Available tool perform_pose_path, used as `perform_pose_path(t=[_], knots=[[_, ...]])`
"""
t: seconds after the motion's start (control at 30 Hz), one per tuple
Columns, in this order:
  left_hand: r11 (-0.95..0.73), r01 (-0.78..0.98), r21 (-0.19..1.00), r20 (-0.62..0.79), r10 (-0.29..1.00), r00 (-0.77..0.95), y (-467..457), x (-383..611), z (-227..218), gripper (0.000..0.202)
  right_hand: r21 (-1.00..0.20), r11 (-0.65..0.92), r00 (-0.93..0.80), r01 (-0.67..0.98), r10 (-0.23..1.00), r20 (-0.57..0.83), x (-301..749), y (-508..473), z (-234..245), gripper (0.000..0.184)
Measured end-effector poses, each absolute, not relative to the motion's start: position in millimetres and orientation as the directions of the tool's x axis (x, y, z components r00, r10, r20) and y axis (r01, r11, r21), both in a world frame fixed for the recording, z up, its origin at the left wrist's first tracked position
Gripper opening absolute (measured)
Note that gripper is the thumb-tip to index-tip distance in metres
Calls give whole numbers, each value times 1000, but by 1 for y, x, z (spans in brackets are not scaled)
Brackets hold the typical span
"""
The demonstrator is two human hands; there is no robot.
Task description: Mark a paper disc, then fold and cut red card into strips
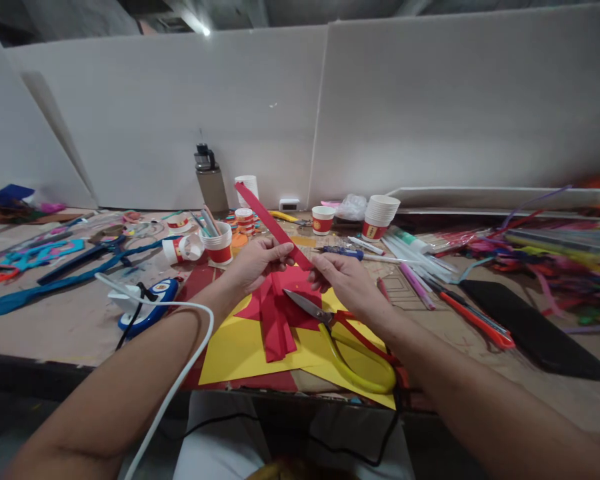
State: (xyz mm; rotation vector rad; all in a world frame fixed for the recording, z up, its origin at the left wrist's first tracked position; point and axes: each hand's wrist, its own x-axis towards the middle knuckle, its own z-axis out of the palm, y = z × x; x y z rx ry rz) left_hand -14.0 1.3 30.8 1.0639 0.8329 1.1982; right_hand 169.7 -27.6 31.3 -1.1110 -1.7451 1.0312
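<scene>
Both hands hold one long red paper strip (265,215) that slants up and away to the left. My left hand (257,261) pinches it near the middle, and my right hand (341,279) pinches its near end. Below the hands lie more red paper strips (276,319) on a yellow paper sheet (230,350). Scissors with yellow and red handles (350,347) rest on that sheet, blades pointing toward the hands.
Paper cups (219,243), a cup stack (380,215), pens (415,280), a drinking bottle (211,180) and a glue gun (147,303) with white cable crowd the table. A black phone (530,327) lies right, beside pipe cleaners (555,260). White partition boards (430,100) close the back.
</scene>
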Motion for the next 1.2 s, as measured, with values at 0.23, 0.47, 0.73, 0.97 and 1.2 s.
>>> perform_pose_path(t=[0.23, 0.47, 0.73, 0.97, 1.2], knots=[[-1, -371, 929, 53, 990, 131, 10, -24, 32, 29, -529, 436, -386, 728, 899, 208, 203, -66, 52, 27], [-74, -351, 933, 119, 987, 109, 9, -25, 32, 30, -20, 525, -522, 851, 849, 86, 228, -109, 21, 25], [-72, -378, 923, 118, 988, 102, 11, -28, 33, 30, -53, 410, -410, 911, 912, 11, 220, -107, 12, 60], [-84, -463, 882, 161, 979, 128, 15, -32, 34, 31, -450, 369, -315, 813, 929, 193, 237, -105, 49, 47], [-39, -320, 947, 160, 919, 360, 0, -15, 27, 27, -857, 448, -247, 254, 887, 390, 202, -79, 73, 55]])
